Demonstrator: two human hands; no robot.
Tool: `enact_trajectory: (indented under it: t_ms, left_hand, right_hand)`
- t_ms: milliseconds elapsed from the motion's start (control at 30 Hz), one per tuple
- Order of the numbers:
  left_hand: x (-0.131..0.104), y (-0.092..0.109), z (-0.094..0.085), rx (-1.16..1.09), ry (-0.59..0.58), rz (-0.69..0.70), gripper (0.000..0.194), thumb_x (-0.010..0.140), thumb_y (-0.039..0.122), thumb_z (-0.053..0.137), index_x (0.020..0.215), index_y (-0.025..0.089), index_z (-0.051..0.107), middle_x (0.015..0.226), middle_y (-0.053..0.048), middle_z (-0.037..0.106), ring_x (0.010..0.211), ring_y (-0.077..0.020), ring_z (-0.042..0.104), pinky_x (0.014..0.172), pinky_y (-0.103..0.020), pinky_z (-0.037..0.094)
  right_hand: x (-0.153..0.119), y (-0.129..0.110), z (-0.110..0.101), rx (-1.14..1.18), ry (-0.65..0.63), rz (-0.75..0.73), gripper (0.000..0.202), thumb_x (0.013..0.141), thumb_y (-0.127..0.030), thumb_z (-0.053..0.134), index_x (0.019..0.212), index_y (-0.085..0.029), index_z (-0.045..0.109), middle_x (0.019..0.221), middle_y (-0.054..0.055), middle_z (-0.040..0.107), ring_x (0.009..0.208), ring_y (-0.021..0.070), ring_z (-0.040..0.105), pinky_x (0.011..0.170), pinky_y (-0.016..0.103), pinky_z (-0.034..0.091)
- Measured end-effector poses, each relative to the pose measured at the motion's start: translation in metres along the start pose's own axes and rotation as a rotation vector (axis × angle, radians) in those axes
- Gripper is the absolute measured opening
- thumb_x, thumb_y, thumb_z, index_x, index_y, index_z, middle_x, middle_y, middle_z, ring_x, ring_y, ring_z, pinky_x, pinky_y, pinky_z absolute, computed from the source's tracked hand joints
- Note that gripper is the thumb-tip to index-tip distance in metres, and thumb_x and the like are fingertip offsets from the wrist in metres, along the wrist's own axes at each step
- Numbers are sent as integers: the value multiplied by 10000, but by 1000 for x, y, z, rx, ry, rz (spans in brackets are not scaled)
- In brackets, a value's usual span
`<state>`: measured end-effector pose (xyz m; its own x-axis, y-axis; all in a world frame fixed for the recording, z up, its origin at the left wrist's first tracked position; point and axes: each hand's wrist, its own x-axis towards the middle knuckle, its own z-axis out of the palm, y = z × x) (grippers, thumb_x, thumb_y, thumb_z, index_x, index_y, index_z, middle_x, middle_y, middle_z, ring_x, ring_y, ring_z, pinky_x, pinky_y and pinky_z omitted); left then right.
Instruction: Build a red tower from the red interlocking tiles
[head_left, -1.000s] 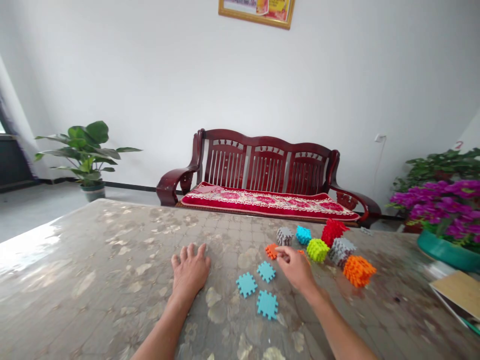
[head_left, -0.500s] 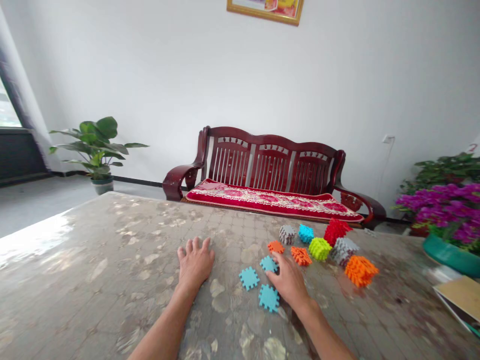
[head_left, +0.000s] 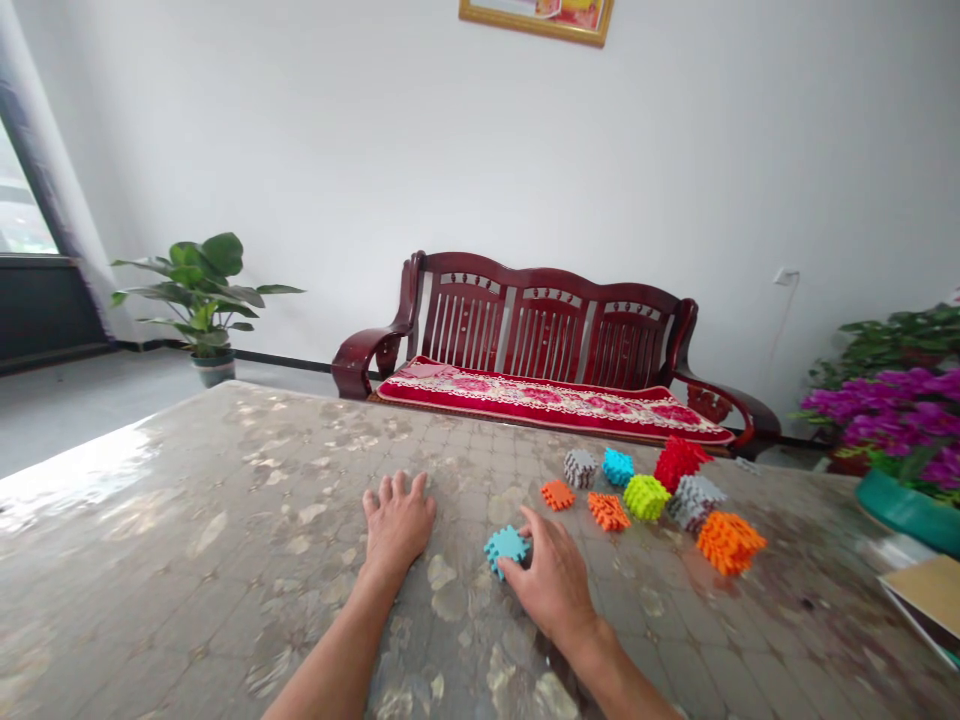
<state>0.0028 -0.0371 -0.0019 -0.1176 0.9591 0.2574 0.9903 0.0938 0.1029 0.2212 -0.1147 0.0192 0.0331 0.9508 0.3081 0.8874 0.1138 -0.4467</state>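
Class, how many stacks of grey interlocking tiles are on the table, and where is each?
2. One grey stack is just left of the blue stack; the other grey stack is between the lime-green stack and the large orange stack. No others show.

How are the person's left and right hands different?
The left hand lies palm down, fingers spread; the right hand has its thumb and forefinger curved. The right hand is at the teal toy, thumb overlapping its edge; the left hand is apart from it. Both are bare and at the same table.
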Motion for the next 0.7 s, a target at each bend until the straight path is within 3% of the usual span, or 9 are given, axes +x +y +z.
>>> enact_trajectory:
  t_ms: [300, 433, 567, 700]
  left_hand:
    - [0, 0, 0, 2, 3, 0, 495, 924, 337, 370, 1381, 252, 542, 1428, -155, 506, 1341, -341, 395, 1087, -565, 231]
    - [0, 0, 0, 1, 14, 5, 494, 922, 333, 367, 1375, 247, 546, 1417, -156, 514, 1334, -338, 401, 1084, -568, 231]
    - [-1, 0, 1, 1, 19, 7, 500, 919, 333, 370, 1381, 243, 540, 1415, -157, 516, 1344, -343, 389, 1079, -564, 239]
    - [-1, -1, 3, 0, 30, 7, 498, 921, 334, 369, 1380, 244, 540, 1424, -160, 510, 1341, -344, 395, 1083, -560, 230]
  right_hand:
    - [-2, 9, -3, 56, -19, -2, 620, 730, -267, 665, 1332, -185, 541, 1165, 77, 670, 1110, 255, 588, 990, 360, 430]
    - [-3, 6, -3, -19, -18, -1, 768, 689, -314, 708, 1406, -169, 474, 1277, 114, 627, 1180, 300, 556, 1015, 398, 418]
    - [-5, -4, 3, -77, -56, -36, 863, 679, -352, 725, 1462, -169, 412, 1267, 130, 629, 1160, 322, 560, 985, 422, 431]
    - [-4, -8, 11, -105, -57, -49, 816, 741, -297, 667, 1486, -136, 373, 1218, 137, 649, 1141, 311, 564, 987, 415, 432]
